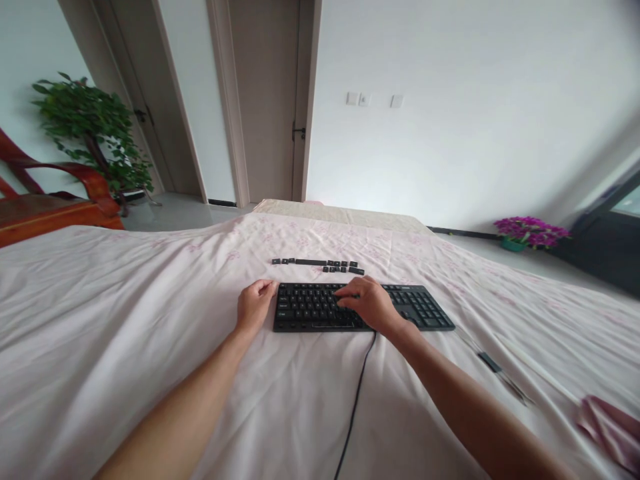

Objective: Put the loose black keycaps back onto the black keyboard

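Observation:
A black keyboard lies flat on the cloth in front of me, its bottom row partly bare of keycaps. At its upper left corner, my left hand is closed, fingers curled together on the edge. My right hand reaches over the middle keys from the right, thumb and forefinger slightly parted at the keys. No object shows between them, and the palm hides the keys underneath. Beyond the keyboard, several loose keycaps lie in two rows, with the long space bar among them.
A black cable runs from the keyboard toward me. Wire-ended tool with a dark handle lies at right, near a pink cloth. Wrinkled pale floral bedding spreads underneath. A wooden chair stands at far left.

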### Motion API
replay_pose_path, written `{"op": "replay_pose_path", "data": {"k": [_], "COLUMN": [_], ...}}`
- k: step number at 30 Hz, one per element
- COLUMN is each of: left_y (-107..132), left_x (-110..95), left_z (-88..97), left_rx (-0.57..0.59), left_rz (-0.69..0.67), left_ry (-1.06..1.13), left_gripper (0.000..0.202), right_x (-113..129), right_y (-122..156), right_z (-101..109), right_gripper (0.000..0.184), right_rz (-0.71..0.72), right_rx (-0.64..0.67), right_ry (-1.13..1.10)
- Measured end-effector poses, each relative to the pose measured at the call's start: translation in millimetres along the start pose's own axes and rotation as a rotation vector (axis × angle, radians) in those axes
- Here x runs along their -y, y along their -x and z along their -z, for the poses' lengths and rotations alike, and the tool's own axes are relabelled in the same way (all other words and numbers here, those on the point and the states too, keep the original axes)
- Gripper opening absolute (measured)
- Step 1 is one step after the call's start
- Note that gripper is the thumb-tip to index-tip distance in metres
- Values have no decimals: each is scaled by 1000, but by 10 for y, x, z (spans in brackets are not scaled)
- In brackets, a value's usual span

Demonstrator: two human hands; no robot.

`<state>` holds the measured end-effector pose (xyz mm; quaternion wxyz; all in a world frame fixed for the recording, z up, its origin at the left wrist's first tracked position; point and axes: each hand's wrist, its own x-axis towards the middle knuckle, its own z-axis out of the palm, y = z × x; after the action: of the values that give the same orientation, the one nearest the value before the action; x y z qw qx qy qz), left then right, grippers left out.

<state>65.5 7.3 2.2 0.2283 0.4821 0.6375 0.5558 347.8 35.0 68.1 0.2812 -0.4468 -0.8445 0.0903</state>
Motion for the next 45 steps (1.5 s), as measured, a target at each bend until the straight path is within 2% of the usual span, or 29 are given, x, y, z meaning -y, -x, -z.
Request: {"op": "replay_pose_path", "data": {"k": [3,6,11,19,28,33,45], "left_y": [3,6,3,-6,4,5,24], "left_x": [3,16,42,54,46,38,8], "left_z": [2,2,-2,-9,-4,-3,1], "left_rx": [7,8,8,-3,1,-5,4], "left_rz": [-1,-2,-6,1,-12,1,-3], "left_ry": [-1,7,11,1,-9,-2,-3], "left_gripper": [37,38,38,40,41,41,40], "right_x": [-19,-7,45,134,296,397,456], "right_y": [229,306,314,324,402,368,530], "right_z": [4,-47,-105,-61,-61,-55,-99], "right_gripper": [12,13,14,9,22,15,21], "right_rz": [1,4,13,88,179,242,146], "right_rx": [1,14,37,77,152,226,192], "right_ry": [70,118,167,291,524,598,563]}}
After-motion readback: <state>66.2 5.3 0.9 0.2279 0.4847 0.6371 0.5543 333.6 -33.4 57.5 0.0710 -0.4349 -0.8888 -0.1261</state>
